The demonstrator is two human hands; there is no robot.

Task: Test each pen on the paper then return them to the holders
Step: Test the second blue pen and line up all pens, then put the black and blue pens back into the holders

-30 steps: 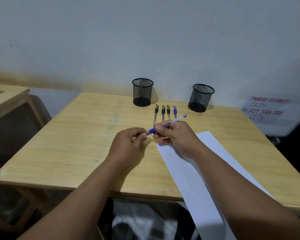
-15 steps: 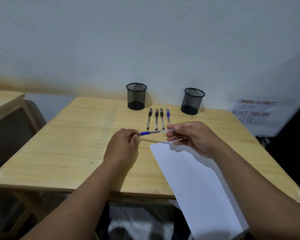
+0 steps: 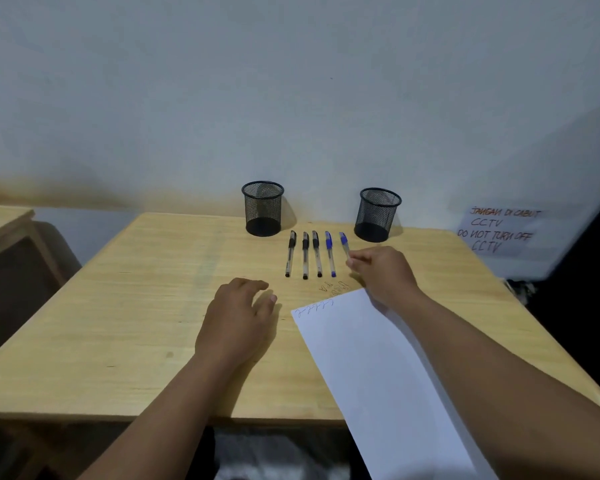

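Five capped pens lie side by side on the wooden table (image 3: pixel 136 306) between two empty black mesh holders, the left holder (image 3: pixel 262 209) and the right holder (image 3: pixel 378 216). Three black pens (image 3: pixel 305 256) are on the left, then a blue pen (image 3: pixel 329 254). My right hand (image 3: pixel 383 275) pinches the near end of the rightmost blue pen (image 3: pixel 343 242), which lies low at the table in line with the others. My left hand (image 3: pixel 238 317) rests flat on the table, fingers loosely apart, holding nothing. A white paper (image 3: pixel 378 375) with blue scribbles at its top corner lies under my right forearm.
The paper hangs over the table's front edge. Some ink marks (image 3: pixel 333 289) show on the wood just beyond the paper. A handwritten sign (image 3: pixel 499 230) is on the wall at the right. Another wooden table (image 3: pixel 0 220) stands at the far left.
My hands capped the blue pen over the paper's corner. My right hand then carried it forward to the right end of the pen row, and my left hand let go and settled on the table.
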